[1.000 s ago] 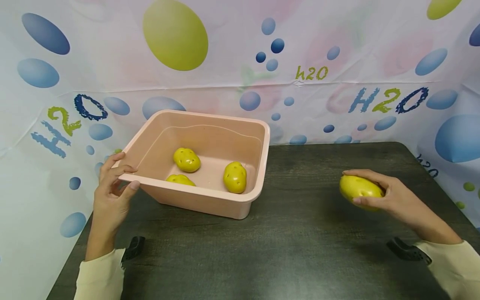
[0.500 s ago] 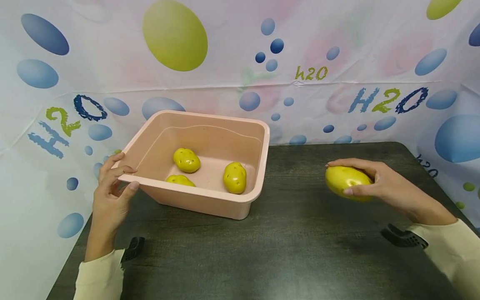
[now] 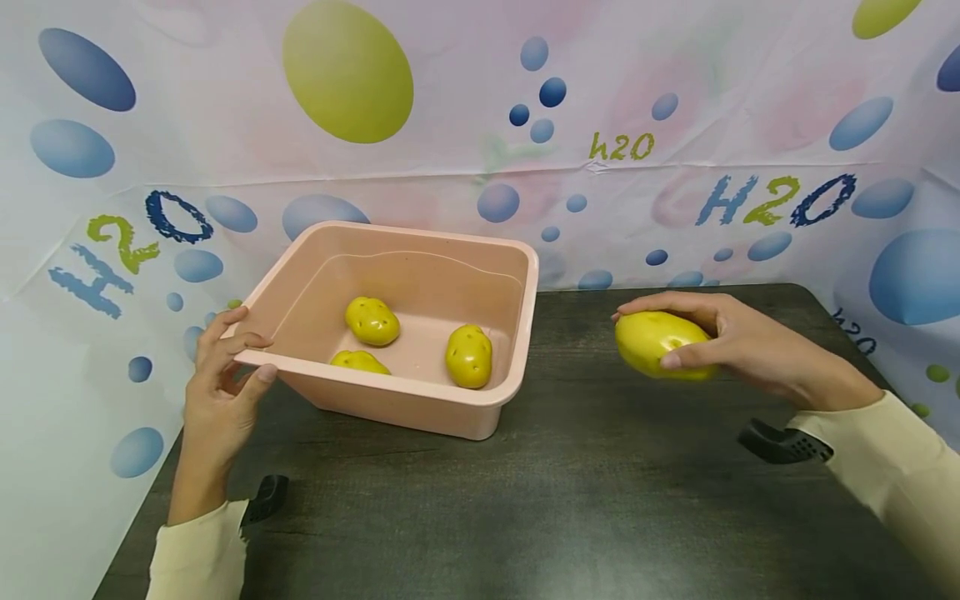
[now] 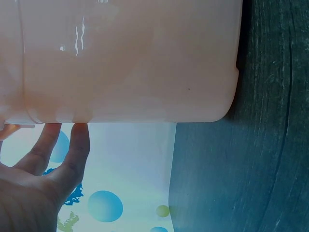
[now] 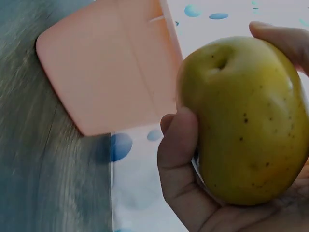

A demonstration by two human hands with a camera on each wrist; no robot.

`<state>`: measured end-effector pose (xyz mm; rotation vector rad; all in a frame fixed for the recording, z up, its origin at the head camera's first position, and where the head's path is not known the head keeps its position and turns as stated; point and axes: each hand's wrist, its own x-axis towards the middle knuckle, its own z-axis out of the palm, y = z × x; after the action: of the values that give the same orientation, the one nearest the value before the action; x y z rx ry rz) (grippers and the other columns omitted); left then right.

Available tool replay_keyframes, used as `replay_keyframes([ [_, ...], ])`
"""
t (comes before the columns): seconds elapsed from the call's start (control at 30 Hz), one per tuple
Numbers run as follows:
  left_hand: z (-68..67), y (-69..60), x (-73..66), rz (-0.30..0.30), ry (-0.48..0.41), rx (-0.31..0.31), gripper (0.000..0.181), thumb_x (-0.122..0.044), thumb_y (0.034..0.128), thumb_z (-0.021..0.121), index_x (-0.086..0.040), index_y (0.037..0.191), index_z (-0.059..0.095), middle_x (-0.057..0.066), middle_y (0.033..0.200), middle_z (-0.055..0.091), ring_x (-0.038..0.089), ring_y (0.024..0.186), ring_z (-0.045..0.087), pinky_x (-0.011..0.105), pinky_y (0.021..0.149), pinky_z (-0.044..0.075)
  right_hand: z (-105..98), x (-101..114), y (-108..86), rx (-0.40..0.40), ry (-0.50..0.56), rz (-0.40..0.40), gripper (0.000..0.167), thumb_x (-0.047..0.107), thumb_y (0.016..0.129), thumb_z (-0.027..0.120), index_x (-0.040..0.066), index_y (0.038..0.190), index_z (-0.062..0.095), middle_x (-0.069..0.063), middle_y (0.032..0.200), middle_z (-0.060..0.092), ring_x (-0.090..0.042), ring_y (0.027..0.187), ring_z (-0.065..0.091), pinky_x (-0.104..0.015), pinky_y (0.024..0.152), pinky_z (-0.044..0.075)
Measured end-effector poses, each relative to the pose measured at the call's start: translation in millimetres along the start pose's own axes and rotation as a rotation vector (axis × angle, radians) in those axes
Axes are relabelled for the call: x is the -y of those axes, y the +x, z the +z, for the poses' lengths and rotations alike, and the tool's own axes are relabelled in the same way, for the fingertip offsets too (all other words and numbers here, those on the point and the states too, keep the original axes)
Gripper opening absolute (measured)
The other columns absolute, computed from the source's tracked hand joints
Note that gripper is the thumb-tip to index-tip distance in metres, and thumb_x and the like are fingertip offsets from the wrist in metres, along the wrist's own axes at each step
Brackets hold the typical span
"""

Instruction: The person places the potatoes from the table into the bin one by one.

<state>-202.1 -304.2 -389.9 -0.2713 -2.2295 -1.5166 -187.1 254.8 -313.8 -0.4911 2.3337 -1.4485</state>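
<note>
A pink plastic tub (image 3: 405,408) stands at the left of the table, with three yellow potatoes inside: one at the back (image 3: 372,322), one at the right (image 3: 468,357) and one partly hidden by the front wall (image 3: 360,361). My left hand (image 3: 225,400) grips the tub's near left corner, fingers over the rim and thumb outside. In the left wrist view, the fingertips meet the tub's wall (image 4: 135,63). Right of the tub, my right hand (image 3: 757,350) holds another yellow potato (image 3: 656,343) above the table. Small dark specks dot its skin (image 5: 246,121) in the right wrist view.
The dark wood-grained table (image 3: 600,508) reaches a rounded far right corner. Behind and beside it hangs a white sheet (image 3: 435,158) printed with blue and green ovals. Black wrist straps (image 3: 780,442) sit at both cream sleeves.
My right hand has carried its potato to the left and farther from me, toward the tub. The left hand has stayed on the rim, and the tub and its potatoes have kept their places.
</note>
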Motion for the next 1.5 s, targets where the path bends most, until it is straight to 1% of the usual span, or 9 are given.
replay_keyframes([
  [0.2,-0.5,0.8,-2.4,-0.011,0.032,0.003,0.03,0.004,0.0964,0.069,0.01,0.125,0.061,-0.007,0.163,0.037,0.025,0.148,0.035,0.011,0.098,0.049,4,16,14.7,0.062,0.04,-0.029,0.056,0.01,0.097,0.066,0.019,0.151,0.055,-0.001,0.151,0.056,-0.026,0.116,0.056,-0.036,0.082,0.058],
  [0.47,-1.4,0.5,-2.9,-0.021,0.038,-0.005,0.031,0.003,0.0964,0.069,0.009,0.126,0.062,-0.008,0.162,0.038,0.023,0.147,0.036,0.014,0.102,0.049,12,36,37.6,0.137,0.136,-0.023,0.057,0.013,0.094,0.068,0.02,0.149,0.057,-0.009,0.156,0.049,-0.034,0.121,0.052,-0.04,0.089,0.058],
  [0.67,0.0,0.5,-1.2,-0.013,0.009,-0.002,0.03,0.004,0.0964,0.069,0.01,0.125,0.062,-0.006,0.162,0.038,0.024,0.147,0.036,0.013,0.1,0.048,22,48,54.8,0.176,0.152,-0.028,0.059,0.014,0.093,0.07,0.018,0.15,0.057,-0.014,0.146,0.053,-0.033,0.117,0.053,-0.04,0.089,0.057],
  [0.77,0.2,0.1,-0.8,-0.017,-0.003,-0.008,0.031,0.003,0.0961,0.069,0.01,0.125,0.062,-0.006,0.162,0.039,0.024,0.147,0.036,0.012,0.099,0.048,26,53,65.8,0.222,0.195,-0.051,0.057,0.012,0.094,0.069,0.017,0.149,0.057,-0.015,0.142,0.055,-0.031,0.115,0.055,-0.038,0.089,0.058],
  [0.93,-0.5,-1.2,0.1,-0.026,-0.033,-0.02,0.03,0.003,0.0959,0.07,0.011,0.124,0.062,-0.003,0.162,0.039,0.025,0.147,0.035,0.014,0.1,0.049,33,62,86.3,0.29,0.283,-0.072,0.055,0.01,0.094,0.067,0.02,0.148,0.059,-0.014,0.146,0.054,-0.028,0.115,0.058,-0.037,0.09,0.06],
  [1.1,0.2,-1.6,1.0,-0.022,-0.079,-0.026,0.031,0.003,0.0955,0.071,0.012,0.123,0.062,-0.002,0.161,0.039,0.027,0.146,0.035,0.012,0.098,0.049,44,74,104.1,0.304,0.299,-0.043,0.059,0.01,0.092,0.067,0.017,0.149,0.057,-0.015,0.145,0.05,-0.028,0.113,0.059,-0.039,0.091,0.06],
  [1.23,0.9,-1.5,0.9,-0.009,-0.095,-0.022,0.031,0.003,0.0956,0.07,0.013,0.123,0.062,0.0,0.161,0.039,0.027,0.146,0.035,0.012,0.097,0.048,52,87,115.8,0.318,0.309,-0.019,0.062,0.01,0.092,0.068,0.018,0.152,0.055,-0.014,0.145,0.05,-0.031,0.11,0.061,-0.045,0.087,0.062],
  [1.37,0.6,-0.4,0.1,-0.002,-0.05,-0.016,0.03,0.003,0.0965,0.069,0.012,0.124,0.061,-0.002,0.162,0.038,0.026,0.146,0.036,0.013,0.099,0.048,61,95,130.7,0.326,0.328,0.002,0.06,0.011,0.094,0.069,0.021,0.151,0.056,-0.015,0.14,0.053,-0.029,0.101,0.062,-0.041,0.077,0.061],
  [1.5,0.2,0.1,-0.4,-0.007,-0.036,-0.013,0.031,0.003,0.0965,0.069,0.011,0.125,0.062,-0.003,0.162,0.038,0.026,0.147,0.035,0.013,0.1,0.048,70,100,146.9,0.33,0.338,0.019,0.058,0.013,0.095,0.068,0.023,0.151,0.056,-0.014,0.137,0.054,-0.026,0.101,0.06,-0.037,0.075,0.062],
])
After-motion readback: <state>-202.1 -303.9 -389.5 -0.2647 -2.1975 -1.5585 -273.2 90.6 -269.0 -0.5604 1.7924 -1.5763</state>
